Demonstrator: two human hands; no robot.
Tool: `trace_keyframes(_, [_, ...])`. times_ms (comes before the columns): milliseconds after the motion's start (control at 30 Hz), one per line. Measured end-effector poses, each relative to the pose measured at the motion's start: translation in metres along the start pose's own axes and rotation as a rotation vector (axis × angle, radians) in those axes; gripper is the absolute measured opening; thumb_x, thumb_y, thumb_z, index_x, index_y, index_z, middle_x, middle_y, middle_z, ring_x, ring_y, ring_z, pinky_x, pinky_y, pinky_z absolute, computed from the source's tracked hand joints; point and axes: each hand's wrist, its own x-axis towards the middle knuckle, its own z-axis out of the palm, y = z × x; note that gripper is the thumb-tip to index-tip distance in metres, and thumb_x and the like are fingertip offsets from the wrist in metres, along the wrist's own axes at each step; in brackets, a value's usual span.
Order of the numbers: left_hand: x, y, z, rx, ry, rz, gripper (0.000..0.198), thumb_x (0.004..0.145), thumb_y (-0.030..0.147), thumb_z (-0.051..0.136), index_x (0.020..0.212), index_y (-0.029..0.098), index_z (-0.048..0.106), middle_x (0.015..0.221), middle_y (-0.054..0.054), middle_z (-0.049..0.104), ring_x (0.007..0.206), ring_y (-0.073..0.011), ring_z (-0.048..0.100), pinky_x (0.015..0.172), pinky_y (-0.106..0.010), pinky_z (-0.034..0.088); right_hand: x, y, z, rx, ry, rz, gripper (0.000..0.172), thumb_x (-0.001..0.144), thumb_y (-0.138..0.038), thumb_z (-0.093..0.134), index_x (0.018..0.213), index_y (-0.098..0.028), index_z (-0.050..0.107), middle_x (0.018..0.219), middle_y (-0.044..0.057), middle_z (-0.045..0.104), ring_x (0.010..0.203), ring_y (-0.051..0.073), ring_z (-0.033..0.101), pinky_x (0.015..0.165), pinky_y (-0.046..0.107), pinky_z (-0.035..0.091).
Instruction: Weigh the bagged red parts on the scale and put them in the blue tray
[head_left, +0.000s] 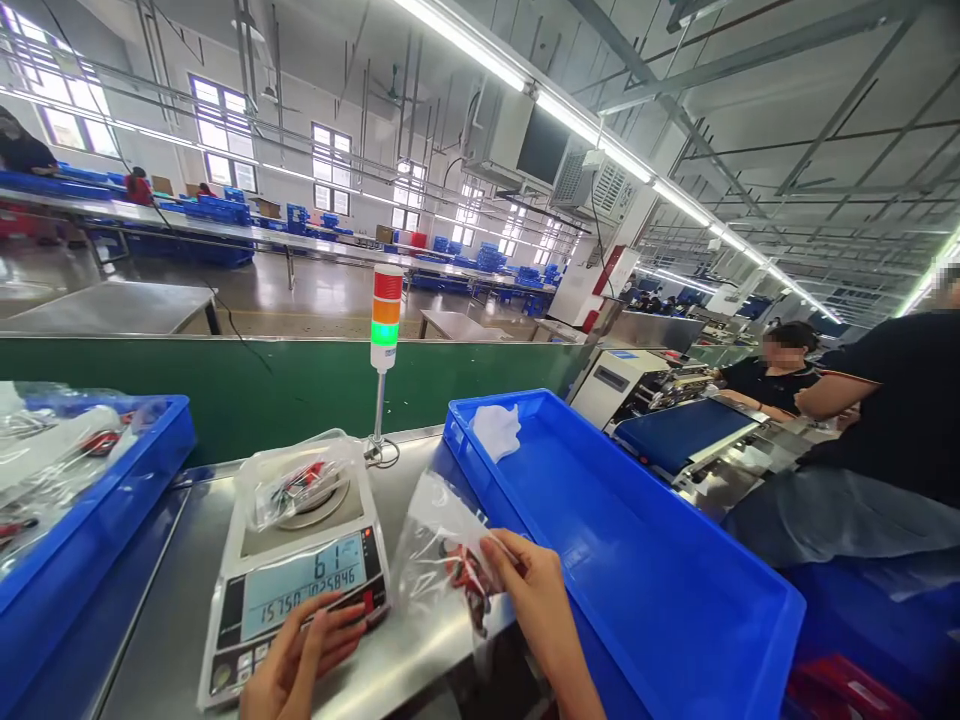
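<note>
In my right hand (529, 580) I pinch a clear plastic bag (431, 545) that has red and black parts inside, perhaps clips on leads. It hangs over the metal bench, left of the large blue bin. My left hand (311, 650) is open, fingers stretched over the front panel of the digital scale (229, 610); whether it touches the panel I cannot tell. On the scale's round pan lies another clear bag (304, 490) with red, green and black parts. The lit display (307, 580) reads 61 on its upper line.
The blue bin (622, 560) on the right holds a crumpled white piece (496, 432). A blue crate (161, 455) of bagged parts stands at the left. Behind the scale rises a signal lamp (386, 318), lit green. Two people are by a blue-belted machine (686, 430) at the right.
</note>
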Motion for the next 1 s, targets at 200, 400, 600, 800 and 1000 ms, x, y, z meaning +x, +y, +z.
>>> trace_keyframes(200, [-0.017, 0.019, 0.036, -0.031, -0.011, 0.024, 0.064, 0.066, 0.079, 0.074, 0.096, 0.023, 0.071, 0.092, -0.007, 0.081, 0.086, -0.0288, 0.078, 0.081, -0.038, 0.066, 0.0, -0.03, -0.002, 0.09, -0.055, 0.027, 0.046, 0.087, -0.059, 0.06, 0.081, -0.02, 0.082, 0.067, 0.002, 0.067, 0.06, 0.017, 0.053, 0.053, 0.025, 0.045])
trace_keyframes(400, [-0.029, 0.031, 0.054, -0.157, -0.134, -0.107, 0.073, 0.057, 0.069, 0.087, 0.104, 0.018, 0.067, 0.095, -0.013, 0.08, 0.083, -0.032, 0.077, 0.075, -0.04, 0.066, -0.001, -0.051, -0.004, 0.12, -0.141, 0.032, 0.042, 0.091, -0.051, 0.059, 0.082, -0.016, 0.08, 0.068, 0.001, 0.064, 0.061, 0.013, 0.051, 0.054, 0.023, 0.04])
trace_keyframes(600, [-0.036, 0.043, 0.067, -0.242, -0.096, -0.141, 0.068, 0.059, 0.061, 0.09, 0.107, 0.016, 0.07, 0.102, -0.011, 0.08, 0.089, -0.0277, 0.076, 0.077, -0.034, 0.065, -0.005, -0.058, 0.003, 0.119, -0.201, 0.015, 0.036, 0.089, -0.048, 0.064, 0.076, -0.017, 0.077, 0.065, 0.0, 0.064, 0.059, 0.013, 0.056, 0.053, 0.023, 0.041])
trace_keyframes(800, [-0.031, 0.041, 0.058, -0.174, 0.018, -0.059, 0.057, 0.054, 0.061, 0.091, 0.089, 0.018, 0.076, 0.086, -0.006, 0.079, 0.076, -0.0219, 0.074, 0.071, -0.028, 0.064, -0.006, -0.059, 0.007, 0.423, -0.383, 0.198, 0.037, 0.072, -0.052, 0.083, 0.089, -0.019, 0.078, 0.079, -0.001, 0.071, 0.056, 0.013, 0.064, 0.05, 0.023, 0.054])
trace_keyframes(1000, [-0.033, 0.041, 0.053, -0.124, -0.011, -0.041, 0.054, 0.059, 0.058, 0.09, 0.091, 0.017, 0.074, 0.081, -0.006, 0.077, 0.075, -0.0214, 0.073, 0.074, -0.029, 0.064, -0.007, -0.062, 0.011, 0.537, -0.309, 0.246, 0.031, 0.059, -0.038, 0.093, 0.076, -0.018, 0.075, 0.068, -0.002, 0.071, 0.057, 0.013, 0.065, 0.054, 0.022, 0.057])
